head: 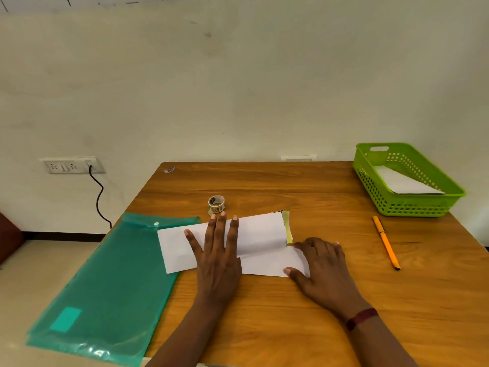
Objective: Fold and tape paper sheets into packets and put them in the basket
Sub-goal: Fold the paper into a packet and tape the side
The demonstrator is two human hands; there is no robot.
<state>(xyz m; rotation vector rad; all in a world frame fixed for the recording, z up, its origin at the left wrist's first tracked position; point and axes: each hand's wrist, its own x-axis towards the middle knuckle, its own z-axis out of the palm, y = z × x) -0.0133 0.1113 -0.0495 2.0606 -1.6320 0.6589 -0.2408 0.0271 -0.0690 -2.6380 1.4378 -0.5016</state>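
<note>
Two arms reach in from the near edge of the table [264, 319]. One is the left hand [218, 258], which lies flat on the white paper sheet [254, 234]. Its fingers are straight and a little apart, and they push the folded flap down. At the other end of the sheet rests the right hand [321, 266], with its thumb on the near corner and its fingers loosely bent at the fold line. It grips nothing that I can see.

A yellow-green slip [287, 226] pokes out of the sheet just past the right fingertips. Just beyond the left fingertips sits the tape roll [216, 203]. A green folder [105, 274] lies under the sheet's end, out past the left little finger. An orange pen [386, 242] lies well off to the outer side of the right fingers. Far beyond it stands the green basket [397, 207] with one white packet [404, 184] inside.

I think this is the folding step, with the crease being pressed. Next, one hand likely has to hold the flap shut while the other reaches for the tape
</note>
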